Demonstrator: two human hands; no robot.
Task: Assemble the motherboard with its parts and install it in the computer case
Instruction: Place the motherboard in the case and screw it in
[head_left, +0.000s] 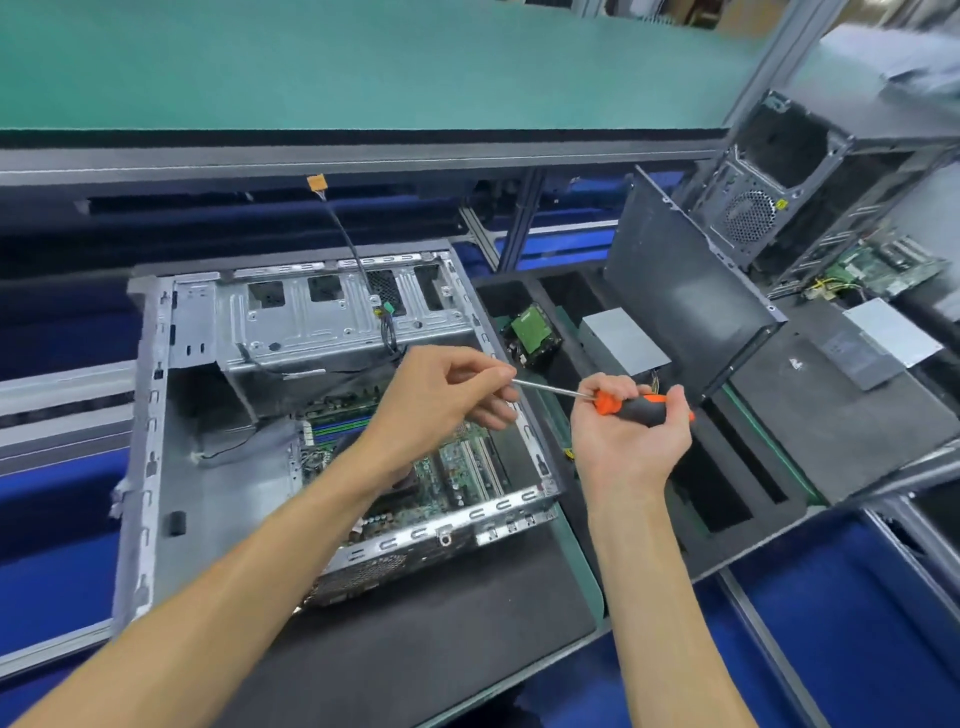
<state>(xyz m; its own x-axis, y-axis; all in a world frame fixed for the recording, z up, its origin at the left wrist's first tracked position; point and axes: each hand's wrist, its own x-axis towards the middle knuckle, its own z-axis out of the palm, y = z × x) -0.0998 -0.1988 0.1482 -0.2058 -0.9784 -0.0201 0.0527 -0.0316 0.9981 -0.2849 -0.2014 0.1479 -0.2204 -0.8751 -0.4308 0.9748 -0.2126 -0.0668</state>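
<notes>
While the computer case (322, 415) is lying on its side on a dark mat (441, 649) on the counter, I am looking straight down into its open side, where the green motherboard (457, 467) is sitting on the case floor toward the near right corner. A grey metal drive cage (322, 317) is filling the far part of the case, and a thin black cable with an orange plug (317, 183) is rising out of it.

My left hand (441, 400) is hovering above the board, its fingertips pinching the far end of the shaft of a screwdriver (613, 402). My right hand (631, 436) is curling round the orange and black handle, just past the right wall of the case. The shaft is spanning the gap between both hands.

My left forearm is covering the middle of the board, so I cannot tell what is mounted there, and the shaft tip is hiding inside my left fingers. Whether a screw is on it, I cannot tell.

To the right, a black foam tray (727, 467) with deep slots is lying close beside the case, holding a small green part (532, 332) and a silver box (623, 340). A loose grey panel (685, 291) is leaning behind it, and a second case (779, 171) is standing farther right.
</notes>
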